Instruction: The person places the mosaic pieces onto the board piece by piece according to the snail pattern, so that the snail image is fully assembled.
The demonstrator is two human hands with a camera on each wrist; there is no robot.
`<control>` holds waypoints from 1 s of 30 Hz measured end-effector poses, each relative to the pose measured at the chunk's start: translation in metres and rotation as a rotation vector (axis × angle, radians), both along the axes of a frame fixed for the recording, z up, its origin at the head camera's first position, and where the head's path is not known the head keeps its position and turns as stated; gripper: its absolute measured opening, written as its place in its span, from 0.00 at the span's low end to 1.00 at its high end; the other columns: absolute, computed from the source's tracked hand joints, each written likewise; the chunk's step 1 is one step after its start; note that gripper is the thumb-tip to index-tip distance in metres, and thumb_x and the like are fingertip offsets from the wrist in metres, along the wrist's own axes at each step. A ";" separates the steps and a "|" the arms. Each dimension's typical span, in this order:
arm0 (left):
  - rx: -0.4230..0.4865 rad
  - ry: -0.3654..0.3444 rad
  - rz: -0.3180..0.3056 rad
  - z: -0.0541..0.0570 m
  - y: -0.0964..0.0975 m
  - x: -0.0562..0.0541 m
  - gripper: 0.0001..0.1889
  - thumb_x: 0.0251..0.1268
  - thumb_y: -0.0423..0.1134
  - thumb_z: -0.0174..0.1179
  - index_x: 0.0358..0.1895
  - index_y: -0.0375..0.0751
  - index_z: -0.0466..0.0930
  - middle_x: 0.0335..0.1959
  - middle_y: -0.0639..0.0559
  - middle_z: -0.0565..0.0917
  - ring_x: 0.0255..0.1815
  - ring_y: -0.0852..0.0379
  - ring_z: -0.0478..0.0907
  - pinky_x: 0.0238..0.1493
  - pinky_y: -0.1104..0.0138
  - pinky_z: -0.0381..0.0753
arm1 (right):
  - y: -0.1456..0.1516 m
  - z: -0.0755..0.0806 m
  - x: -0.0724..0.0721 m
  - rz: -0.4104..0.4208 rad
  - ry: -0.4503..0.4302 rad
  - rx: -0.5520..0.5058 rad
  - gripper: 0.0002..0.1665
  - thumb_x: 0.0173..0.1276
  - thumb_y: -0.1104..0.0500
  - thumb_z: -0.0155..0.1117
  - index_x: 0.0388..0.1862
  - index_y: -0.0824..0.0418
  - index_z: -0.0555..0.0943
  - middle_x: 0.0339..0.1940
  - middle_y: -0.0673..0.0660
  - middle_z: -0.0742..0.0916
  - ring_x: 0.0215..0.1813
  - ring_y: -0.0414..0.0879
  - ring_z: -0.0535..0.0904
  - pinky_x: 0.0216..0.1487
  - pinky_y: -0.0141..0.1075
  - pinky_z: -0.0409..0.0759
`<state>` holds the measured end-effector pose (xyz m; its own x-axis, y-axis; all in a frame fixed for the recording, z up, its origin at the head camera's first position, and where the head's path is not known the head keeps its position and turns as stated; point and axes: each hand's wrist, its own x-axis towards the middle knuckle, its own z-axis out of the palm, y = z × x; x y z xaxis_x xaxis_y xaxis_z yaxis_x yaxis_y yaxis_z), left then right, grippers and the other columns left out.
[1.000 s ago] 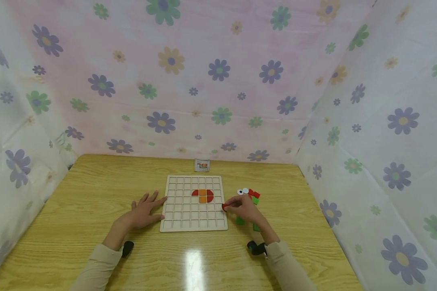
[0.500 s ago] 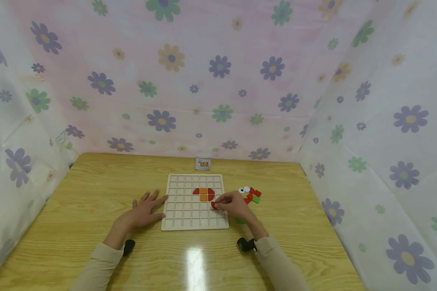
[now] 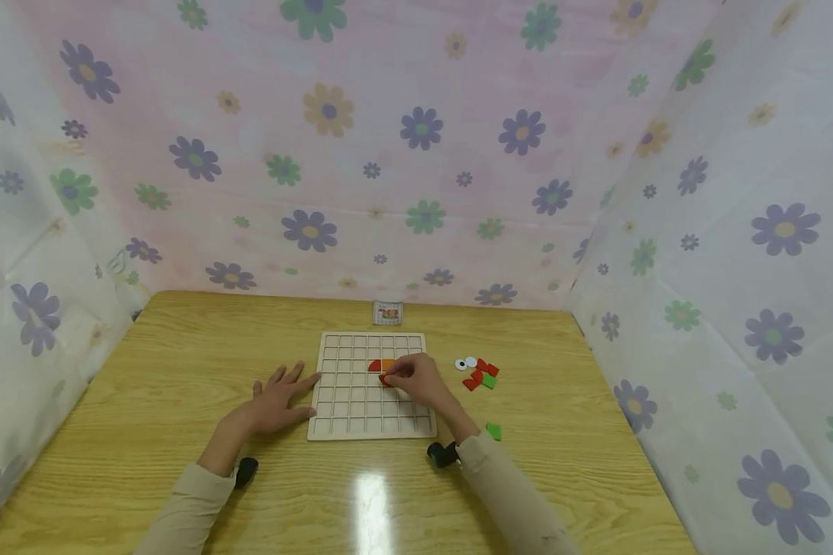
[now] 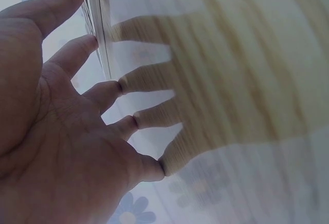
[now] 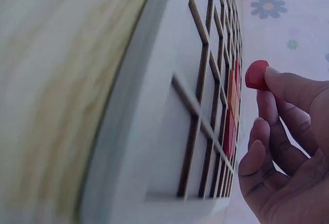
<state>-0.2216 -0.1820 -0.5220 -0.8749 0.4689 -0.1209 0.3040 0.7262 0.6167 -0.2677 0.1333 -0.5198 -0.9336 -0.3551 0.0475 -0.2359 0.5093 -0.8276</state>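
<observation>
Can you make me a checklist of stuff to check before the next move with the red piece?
1. Red piece gripped: ok, the right hand pinches it between thumb and fingers.
2. Red piece set in a square: not ok, it is held above the grid board.
3. Left hand on the board: ok, it touches the left edge.
4. Picture card in sight: ok, it lies beyond the board's far edge.
5. Card's small details: cannot tell, too tiny here.
6. Landing square free: cannot tell, the right hand hides part of the board in the head view.
</observation>
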 end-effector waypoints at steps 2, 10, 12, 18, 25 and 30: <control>0.005 -0.003 0.000 0.000 0.000 0.000 0.36 0.74 0.51 0.61 0.79 0.40 0.62 0.80 0.26 0.48 0.78 0.19 0.37 0.62 0.19 0.35 | -0.005 0.001 -0.002 -0.007 0.004 0.009 0.04 0.69 0.63 0.71 0.37 0.63 0.89 0.32 0.56 0.90 0.33 0.41 0.84 0.37 0.33 0.82; 0.010 -0.003 -0.001 -0.001 -0.002 0.000 0.36 0.74 0.51 0.60 0.79 0.41 0.62 0.81 0.26 0.47 0.78 0.19 0.36 0.62 0.19 0.33 | -0.022 -0.002 -0.010 -0.043 -0.028 0.031 0.05 0.68 0.62 0.72 0.35 0.63 0.89 0.33 0.56 0.90 0.33 0.40 0.83 0.38 0.33 0.82; 0.011 -0.006 0.000 -0.001 -0.002 0.000 0.36 0.74 0.51 0.60 0.79 0.42 0.62 0.81 0.26 0.47 0.79 0.19 0.36 0.63 0.19 0.33 | -0.025 -0.002 -0.011 -0.056 -0.030 0.035 0.04 0.67 0.62 0.73 0.34 0.63 0.89 0.33 0.56 0.90 0.33 0.41 0.83 0.37 0.33 0.82; 0.004 -0.007 0.002 -0.001 -0.001 0.000 0.36 0.74 0.52 0.61 0.79 0.41 0.62 0.81 0.27 0.48 0.79 0.20 0.37 0.63 0.19 0.33 | -0.028 -0.002 -0.012 -0.073 -0.026 0.066 0.04 0.67 0.62 0.73 0.34 0.63 0.89 0.33 0.57 0.90 0.32 0.42 0.83 0.36 0.34 0.82; 0.006 -0.006 0.005 -0.001 0.000 0.000 0.36 0.74 0.51 0.61 0.79 0.41 0.62 0.81 0.27 0.48 0.79 0.19 0.36 0.62 0.19 0.33 | -0.029 -0.003 -0.013 -0.076 -0.016 0.085 0.04 0.67 0.62 0.73 0.34 0.64 0.88 0.32 0.57 0.90 0.33 0.43 0.84 0.37 0.35 0.83; 0.003 -0.007 0.007 0.000 0.000 0.000 0.36 0.74 0.51 0.61 0.79 0.41 0.62 0.81 0.27 0.48 0.79 0.19 0.37 0.63 0.19 0.33 | -0.028 -0.002 -0.012 -0.071 -0.017 0.092 0.04 0.67 0.63 0.73 0.34 0.64 0.88 0.32 0.57 0.90 0.32 0.42 0.83 0.35 0.33 0.82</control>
